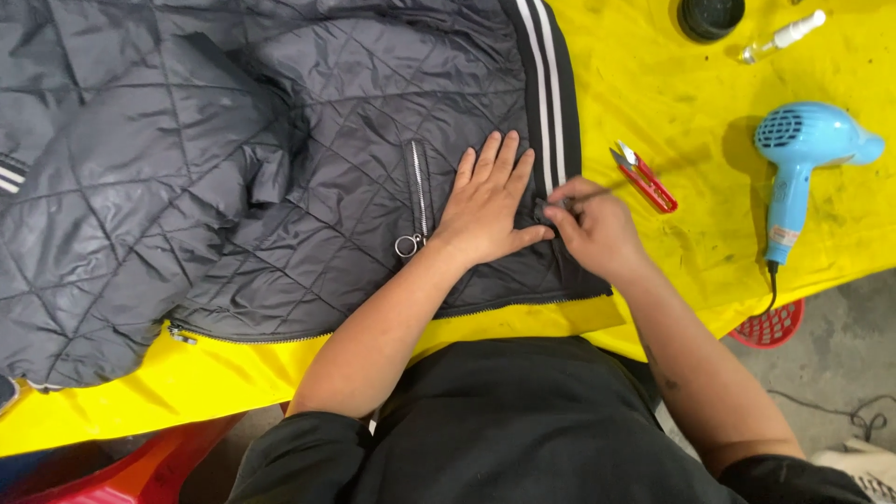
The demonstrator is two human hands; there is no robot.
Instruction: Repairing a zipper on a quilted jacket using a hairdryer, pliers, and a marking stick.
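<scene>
A dark quilted jacket (233, 177) lay spread across the yellow table (672, 103). The left hand (487, 201) pressed flat, fingers open, beside the pocket zipper (419, 191). The right hand (597, 229) pinched a thin tool (586, 195) at the striped hem (551, 103). A slip could likely snag the fabric or prick the left fingers.
</scene>
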